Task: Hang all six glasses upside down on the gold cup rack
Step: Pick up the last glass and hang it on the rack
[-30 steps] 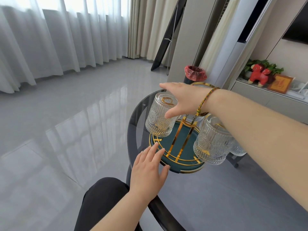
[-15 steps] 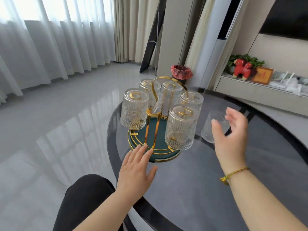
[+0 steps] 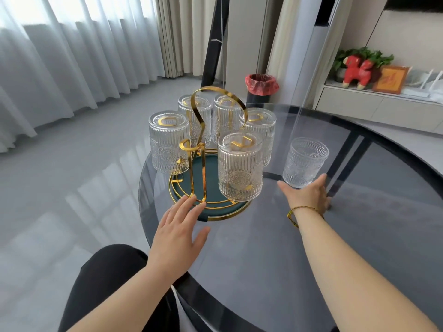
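Observation:
The gold cup rack (image 3: 198, 149) stands on a round green tray (image 3: 223, 212) on the left part of the glass table. Several ribbed glasses hang upside down on it, the nearest one (image 3: 239, 168) at the front right. One more glass (image 3: 304, 161) stands upright on the table to the right of the rack. My right hand (image 3: 308, 196) lies just in front of this glass, fingers spread around its base, without a firm grip. My left hand (image 3: 178, 230) rests flat with its fingertips on the tray's near rim.
The round dark glass table (image 3: 323, 259) ends close to my body at the lower left. A bin with a red bag (image 3: 261, 84) stands on the floor behind it. A low shelf with a red toy horse (image 3: 357, 70) is at the back right.
My right hand left the top of the rack, swung right and dropped down to the upright glass. My left hand stayed on the tray's rim. The view shifted.

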### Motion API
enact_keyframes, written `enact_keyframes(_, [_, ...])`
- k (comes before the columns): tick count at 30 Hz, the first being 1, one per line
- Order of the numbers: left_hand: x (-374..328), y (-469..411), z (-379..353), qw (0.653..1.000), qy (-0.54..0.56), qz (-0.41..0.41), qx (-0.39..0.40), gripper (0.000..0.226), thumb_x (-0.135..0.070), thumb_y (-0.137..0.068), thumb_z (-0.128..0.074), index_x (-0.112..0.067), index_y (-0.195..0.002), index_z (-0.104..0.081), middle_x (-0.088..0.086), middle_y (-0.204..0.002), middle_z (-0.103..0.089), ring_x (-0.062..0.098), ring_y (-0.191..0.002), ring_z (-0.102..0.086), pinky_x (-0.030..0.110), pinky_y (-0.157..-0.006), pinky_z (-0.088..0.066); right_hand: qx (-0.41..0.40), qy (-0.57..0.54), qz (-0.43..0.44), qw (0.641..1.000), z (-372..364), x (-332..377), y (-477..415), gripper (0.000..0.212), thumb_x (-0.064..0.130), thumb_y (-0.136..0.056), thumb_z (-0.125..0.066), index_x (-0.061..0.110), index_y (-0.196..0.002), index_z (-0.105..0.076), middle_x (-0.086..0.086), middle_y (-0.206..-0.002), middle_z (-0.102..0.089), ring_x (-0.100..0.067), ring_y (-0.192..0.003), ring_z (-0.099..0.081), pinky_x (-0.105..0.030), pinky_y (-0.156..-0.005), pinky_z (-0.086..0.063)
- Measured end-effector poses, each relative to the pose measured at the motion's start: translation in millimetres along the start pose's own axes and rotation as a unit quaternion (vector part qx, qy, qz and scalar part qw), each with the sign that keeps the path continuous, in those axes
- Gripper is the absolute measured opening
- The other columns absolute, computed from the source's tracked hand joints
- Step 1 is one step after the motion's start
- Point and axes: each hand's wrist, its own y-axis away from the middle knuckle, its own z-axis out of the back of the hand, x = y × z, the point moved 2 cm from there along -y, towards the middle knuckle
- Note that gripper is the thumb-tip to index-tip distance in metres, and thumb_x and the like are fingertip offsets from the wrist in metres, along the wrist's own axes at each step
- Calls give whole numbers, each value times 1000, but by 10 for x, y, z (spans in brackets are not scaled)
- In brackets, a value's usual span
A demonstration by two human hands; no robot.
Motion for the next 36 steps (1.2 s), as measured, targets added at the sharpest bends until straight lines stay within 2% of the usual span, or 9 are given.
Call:
enact_keyframes(7, [34, -9, -12, 1000, 6, 28, -14, 49, -31, -86, -54, -23, -131, -37, 2, -144, -34, 19, -136, -17, 31, -106, -9, -39, -21, -5, 999, -126, 39, -221, 101, 40, -63, -71, 7, -136, -11, -20, -137, -41, -30, -131, -32, -47, -112, 1])
enact_keyframes(12, [68, -7, -46, 999, 2, 32, -9, 49, -36, -87, -50, -28, -132, -33, -2, -146, -29, 15, -137, -13, 29, -106, -7, -48, -5, -29, 998, -158, 13, -287, 79, 40, -64, -70, 3, -122, -30, -23, -124, -52, -34, -123, -41, -46, -113, 2])
enact_keyframes(15, [70, -16, -41, 999, 4, 32, -14, 48, -34, -87, -51, -26, -131, -35, 0, -146, -31, 16, -137, -14, 29, -105, -8, -51, -26, -27, 998, -131, 15, -261, 76, 39, -62, -71, 3, -117, -34, -21, -121, -54, -36, -122, -38, -46, -113, -12])
enact_keyframes(18, [66, -2, -27, 999, 10, 39, -5, 47, -35, -87, -50, -27, -131, -34, -1, -147, -29, 16, -137, -13, 30, -107, -9, -42, -93, -28, 994, -45, 16, -165, 74, 36, -61, -72, 7, -117, -34, -17, -122, -50, -36, -117, -38, -45, -96, -37])
enact_keyframes(22, [79, -11, -21, 999, 8, 43, 8, 47, -37, -89, -46, -29, -133, -30, -4, -148, -25, 14, -138, -9, 32, -111, -10, -17, -181, -17, 983, 188, 3, -13, 70, 32, -62, -73, 14, -118, -35, -2, -111, -44, -24, -93, -45, -34, -76, -36])
enact_keyframes(27, [103, -3, -5, 999, 20, 48, 2, 48, -35, -90, -47, -26, -133, -30, -2, -148, -26, 15, -137, -11, 30, -111, -8, -6, -214, 94, 972, 726, 218, 110, 61, 26, -65, -73, 19, -117, -41, 2, -110, -48, -18, -98, -47, -32, -80, -37])
enact_keyframes(31, [157, -27, 49, 993, 63, 95, -20, 51, -32, -89, -50, -23, -134, -28, 0, -148, -26, 18, -135, -18, 32, -111, -11, 16, -180, 228, 957, 1156, 680, 276, 52, 29, -56, -74, 29, -103, -51, 4, -101, -55, -11, -84, -53, -17, -65, -41])
enact_keyframes(33, [231, -59, 87, 992, 61, 108, -20, 54, -34, -89, -49, -23, -136, -25, 0, -148, -25, 18, -135, -19, 32, -111, -11, 58, -185, 270, 943, 1270, 909, 365, 56, 26, -58, -76, 25, -109, -52, 2, -107, -57, -7, -87, -54, -11, -62, -46])
enact_keyframes(36, [374, -109, 130, 995, 29, 92, 17, 56, -41, -90, -44, -22, -137, -20, 0, -150, -22, 18, -136, -17, 32, -111, -9, 134, -171, 322, 921, 1352, 1221, 544, 66, 33, -56, -75, 27, -116, -47, 8, -113, -54, 7, -90, -54, -13, -71, -44])
